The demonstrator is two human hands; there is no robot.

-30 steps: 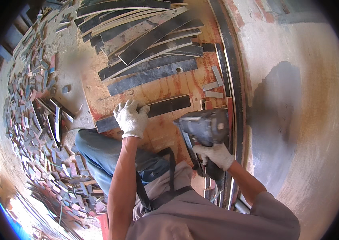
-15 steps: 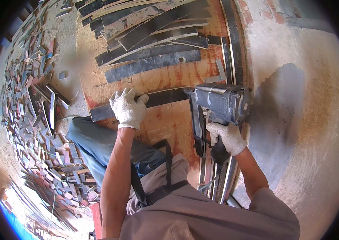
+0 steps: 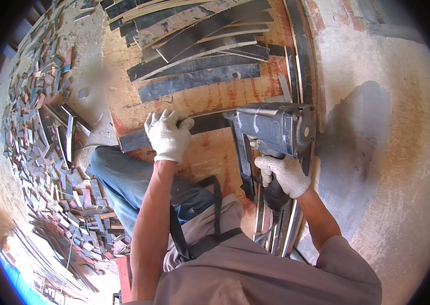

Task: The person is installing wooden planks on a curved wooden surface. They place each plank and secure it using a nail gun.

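Note:
A narrow black-faced wooden strip [image 3: 136,141] lies across the reddish-brown board [image 3: 210,155]. My left hand [image 3: 169,136], in a white knit glove, lies over the strip with its fingers bent across the far edge. In my right hand [image 3: 284,174], also gloved, is a dark grey nail gun [image 3: 268,124], gripped by its handle. The gun's nose touches or hovers just over the strip's right part, and its magazine slants down toward me. The gun's body hides the strip's right end.
Several dark, partly curved wooden strips [image 3: 199,81] are piled on the board's far part. Long narrow strips [image 3: 301,56] run along its right side, beside a concrete surface [image 3: 392,152]. Many small wood offcuts [image 3: 47,157] cover the floor at left. My bent knee [image 3: 110,160] is near the strip's left end.
The nail gun has shifted a little left along the strip. My left hand keeps its place on the strip, while the whole view has slid slightly.

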